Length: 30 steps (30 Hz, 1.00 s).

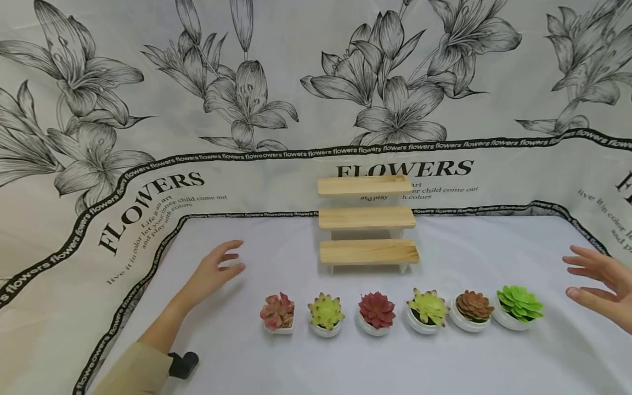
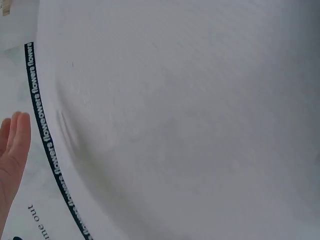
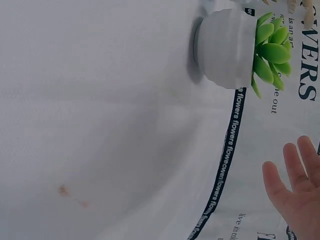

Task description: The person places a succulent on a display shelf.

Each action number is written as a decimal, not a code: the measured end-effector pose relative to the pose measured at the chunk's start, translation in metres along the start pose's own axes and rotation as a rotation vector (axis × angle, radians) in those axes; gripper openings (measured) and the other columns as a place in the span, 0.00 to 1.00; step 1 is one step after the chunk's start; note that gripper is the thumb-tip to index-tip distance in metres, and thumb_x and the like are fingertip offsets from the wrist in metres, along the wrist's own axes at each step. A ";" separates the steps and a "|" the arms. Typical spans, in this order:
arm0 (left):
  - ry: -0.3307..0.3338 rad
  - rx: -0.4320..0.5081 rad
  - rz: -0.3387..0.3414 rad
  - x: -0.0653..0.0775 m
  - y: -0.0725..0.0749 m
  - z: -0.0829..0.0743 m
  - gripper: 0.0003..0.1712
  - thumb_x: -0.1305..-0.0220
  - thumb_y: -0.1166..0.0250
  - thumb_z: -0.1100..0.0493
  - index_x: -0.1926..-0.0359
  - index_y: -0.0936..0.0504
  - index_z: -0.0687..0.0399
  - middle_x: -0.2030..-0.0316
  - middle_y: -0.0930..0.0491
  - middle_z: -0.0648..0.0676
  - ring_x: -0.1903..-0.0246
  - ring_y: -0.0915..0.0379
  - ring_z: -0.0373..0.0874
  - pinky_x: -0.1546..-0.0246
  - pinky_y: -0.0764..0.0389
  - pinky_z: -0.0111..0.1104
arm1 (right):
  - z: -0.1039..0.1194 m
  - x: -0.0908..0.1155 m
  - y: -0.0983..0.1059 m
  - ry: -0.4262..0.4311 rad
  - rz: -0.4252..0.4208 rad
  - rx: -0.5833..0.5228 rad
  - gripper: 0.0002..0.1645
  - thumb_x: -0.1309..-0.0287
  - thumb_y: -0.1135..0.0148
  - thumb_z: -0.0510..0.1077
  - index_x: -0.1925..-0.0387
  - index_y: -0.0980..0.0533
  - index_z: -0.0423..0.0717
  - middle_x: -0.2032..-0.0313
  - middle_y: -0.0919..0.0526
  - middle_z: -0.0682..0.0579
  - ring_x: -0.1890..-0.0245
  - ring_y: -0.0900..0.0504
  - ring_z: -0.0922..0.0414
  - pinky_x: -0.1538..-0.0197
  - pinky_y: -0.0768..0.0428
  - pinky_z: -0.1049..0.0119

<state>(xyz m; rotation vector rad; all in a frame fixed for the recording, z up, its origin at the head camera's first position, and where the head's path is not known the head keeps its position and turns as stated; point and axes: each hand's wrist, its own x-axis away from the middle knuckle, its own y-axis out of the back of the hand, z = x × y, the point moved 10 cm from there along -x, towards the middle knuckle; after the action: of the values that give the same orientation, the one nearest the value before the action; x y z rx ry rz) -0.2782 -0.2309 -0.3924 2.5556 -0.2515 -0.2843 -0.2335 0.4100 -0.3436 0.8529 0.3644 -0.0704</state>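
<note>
In the head view my left hand (image 1: 215,271) is held over the left part of the white table, fingers loosely extended and holding nothing. My right hand (image 1: 599,282) is at the right edge, fingers spread, also holding nothing. Between them stands a row of small potted succulents in white pots: a pinkish-red one (image 1: 277,312), a yellow-green one (image 1: 326,314), a dark red one (image 1: 377,312), another yellow-green one (image 1: 427,308), a brown one (image 1: 473,308) and a bright green one (image 1: 519,306). The bright green plant (image 3: 272,52), nearest my right hand, shows in the right wrist view.
A three-step wooden shelf (image 1: 369,252) with pale boards stands behind the row, at the back middle of the table (image 1: 276,362). A hanging cloth (image 1: 306,120) with printed lilies and lettering borders the back and sides. A black wrist strap piece (image 1: 184,365) sits by my left sleeve.
</note>
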 end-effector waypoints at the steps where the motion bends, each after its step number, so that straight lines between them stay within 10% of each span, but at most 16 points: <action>1: 0.034 0.086 0.039 -0.004 -0.007 0.003 0.33 0.37 0.38 0.55 0.34 0.39 0.55 0.37 0.39 0.64 0.42 0.37 0.61 0.50 0.23 0.46 | -0.001 0.000 -0.003 -0.005 0.019 -0.010 0.50 0.44 0.38 0.32 0.28 0.52 0.58 0.52 0.44 0.84 0.56 0.45 0.86 0.61 0.40 0.93; 7: 0.137 0.380 0.237 -0.027 -0.046 0.005 0.35 0.37 0.39 0.59 0.33 0.43 0.64 0.38 0.39 0.69 0.43 0.35 0.61 0.49 0.22 0.40 | -0.020 0.007 -0.026 -0.105 0.162 -0.016 0.55 0.47 0.34 0.37 0.28 0.56 0.63 0.56 0.46 0.83 0.61 0.43 0.85 0.71 0.31 0.86; 21: 0.166 0.511 0.453 -0.048 -0.101 -0.012 0.37 0.37 0.39 0.60 0.32 0.45 0.60 0.38 0.38 0.67 0.43 0.33 0.56 0.46 0.25 0.43 | -0.037 0.026 -0.060 -0.193 0.311 -0.058 0.51 0.49 0.31 0.40 0.29 0.49 0.58 0.57 0.39 0.84 0.62 0.39 0.86 0.69 0.24 0.77; 25: 0.170 0.594 0.483 -0.054 -0.112 -0.016 0.37 0.35 0.42 0.62 0.30 0.49 0.60 0.36 0.40 0.67 0.42 0.33 0.54 0.44 0.27 0.44 | -0.046 0.026 -0.070 -0.255 0.373 -0.033 0.52 0.48 0.32 0.45 0.29 0.52 0.60 0.46 0.31 0.52 0.58 0.32 0.75 0.63 0.18 0.62; 30: 0.222 0.675 0.430 -0.064 -0.120 -0.014 0.35 0.34 0.45 0.65 0.30 0.50 0.61 0.36 0.41 0.69 0.46 0.30 0.50 0.43 0.27 0.43 | -0.054 0.024 -0.079 -0.307 0.426 -0.015 0.55 0.48 0.32 0.49 0.30 0.58 0.62 0.42 0.45 0.23 0.53 0.33 0.32 0.59 0.20 0.46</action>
<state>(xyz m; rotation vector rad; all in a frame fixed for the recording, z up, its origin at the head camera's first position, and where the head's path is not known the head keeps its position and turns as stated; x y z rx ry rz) -0.3221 -0.1091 -0.4358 3.0451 -0.9258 0.3000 -0.2432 0.4002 -0.4416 0.8736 -0.1085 0.1951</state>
